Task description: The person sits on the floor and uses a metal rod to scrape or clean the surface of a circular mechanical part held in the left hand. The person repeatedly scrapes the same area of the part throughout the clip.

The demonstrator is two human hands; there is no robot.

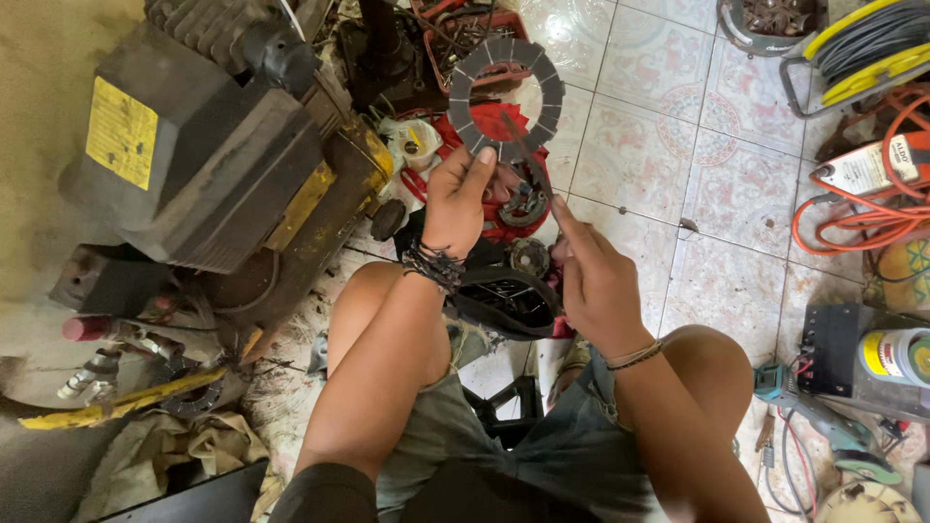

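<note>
My left hand point(455, 199) holds up a grey ring-shaped friction disc point(506, 97) with segmented pads, pinched at its lower edge between thumb and fingers. My right hand point(593, 276) holds a thin dark tool point(528, 165) whose tip reaches the disc's lower inner edge. Below the hands, a red tray point(489, 124) with round metal parts point(523, 205) lies on the floor between my knees. A black curved cover point(504, 300) rests by my left wrist.
A large dark engine block with a yellow label point(203, 145) stands at left. Orange cable point(862, 213) and a yellow hose reel point(872, 44) lie at right, a power drill point(823, 416) and a can point(896, 356) lower right. Tiled floor point(659, 145) lies ahead.
</note>
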